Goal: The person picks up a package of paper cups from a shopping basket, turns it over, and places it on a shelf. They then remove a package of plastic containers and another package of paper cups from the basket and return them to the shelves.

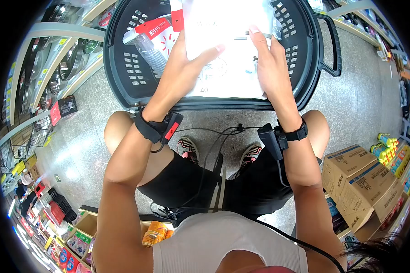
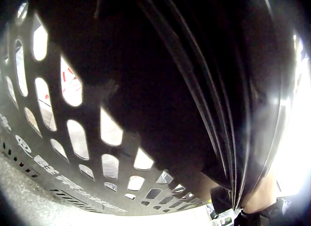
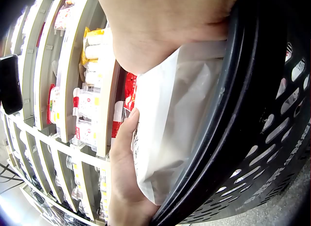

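Observation:
A white plastic package [image 1: 228, 84] lies flat across the black basket [image 1: 127, 93] in the head view. My left hand [image 1: 181, 70] grips its left side, thumb on top and fingers hidden below the edge. On the opposite side my right hand [image 1: 274, 70] holds it with the thumb on its face. In the right wrist view the white package [image 3: 167, 119] stands beside the basket rim [image 3: 226, 104], between my right hand [image 3: 163, 26] above and my left hand [image 3: 127, 177] below. The left wrist view shows mostly the basket's perforated wall [image 2: 92, 119].
Inside the basket lie a red-and-white packet [image 1: 157, 28] and a clear ribbed plastic item [image 1: 151, 54]. Shelves [image 1: 61, 50] run along the left. Cardboard boxes [image 1: 360, 182] stand at the lower right, near yellow bottles [image 1: 383, 152]. Cables [image 1: 221, 132] hang between the wrists.

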Demonstrator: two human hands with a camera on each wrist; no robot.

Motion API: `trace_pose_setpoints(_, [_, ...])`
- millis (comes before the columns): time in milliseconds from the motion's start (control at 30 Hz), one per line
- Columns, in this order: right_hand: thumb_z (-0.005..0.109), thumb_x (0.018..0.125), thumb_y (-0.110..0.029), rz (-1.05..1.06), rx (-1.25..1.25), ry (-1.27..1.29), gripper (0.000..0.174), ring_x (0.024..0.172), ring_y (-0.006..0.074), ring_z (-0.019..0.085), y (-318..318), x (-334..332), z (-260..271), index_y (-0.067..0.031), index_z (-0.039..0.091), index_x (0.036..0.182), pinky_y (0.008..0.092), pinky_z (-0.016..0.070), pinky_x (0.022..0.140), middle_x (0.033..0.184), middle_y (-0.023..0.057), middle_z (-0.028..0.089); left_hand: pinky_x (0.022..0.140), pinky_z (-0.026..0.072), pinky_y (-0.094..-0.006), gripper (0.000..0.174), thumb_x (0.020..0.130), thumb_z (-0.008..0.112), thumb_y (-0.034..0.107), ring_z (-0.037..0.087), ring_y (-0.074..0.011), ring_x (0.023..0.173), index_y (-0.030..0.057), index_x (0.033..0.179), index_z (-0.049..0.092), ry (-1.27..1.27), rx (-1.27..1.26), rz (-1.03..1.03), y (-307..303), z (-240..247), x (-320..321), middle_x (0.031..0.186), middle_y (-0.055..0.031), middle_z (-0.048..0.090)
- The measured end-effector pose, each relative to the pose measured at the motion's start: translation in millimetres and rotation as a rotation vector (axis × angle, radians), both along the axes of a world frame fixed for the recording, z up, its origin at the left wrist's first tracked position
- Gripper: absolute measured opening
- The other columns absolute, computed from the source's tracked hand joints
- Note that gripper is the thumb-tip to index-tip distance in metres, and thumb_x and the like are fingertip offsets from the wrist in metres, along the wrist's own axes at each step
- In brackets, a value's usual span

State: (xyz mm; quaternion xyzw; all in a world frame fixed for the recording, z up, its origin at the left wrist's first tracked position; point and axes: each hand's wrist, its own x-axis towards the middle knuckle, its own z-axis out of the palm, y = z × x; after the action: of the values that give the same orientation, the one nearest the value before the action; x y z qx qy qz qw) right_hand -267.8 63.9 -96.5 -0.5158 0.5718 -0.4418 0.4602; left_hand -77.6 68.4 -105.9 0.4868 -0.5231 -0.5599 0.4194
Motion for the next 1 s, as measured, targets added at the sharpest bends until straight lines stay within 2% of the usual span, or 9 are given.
trace_pose_setpoints(1000, [0.056,0.1,-0.046,0.002,0.027,-0.02,0.06,0.074,0.0177,0.068,0.0,-0.6,-2.1,0.012,0.061,0.115,0.0306,0.0529,0.071,0.086,0.0168,0.071,0.085,0.0547,-0.0306,0.06,0.091,0.074,0.031,0.07,-0.0219,0.1,-0.0086,0.129,0.048,-0.028,-0.015,-0.011,0.0,-2.8,1.6,0.112,-0.0202,0.067])
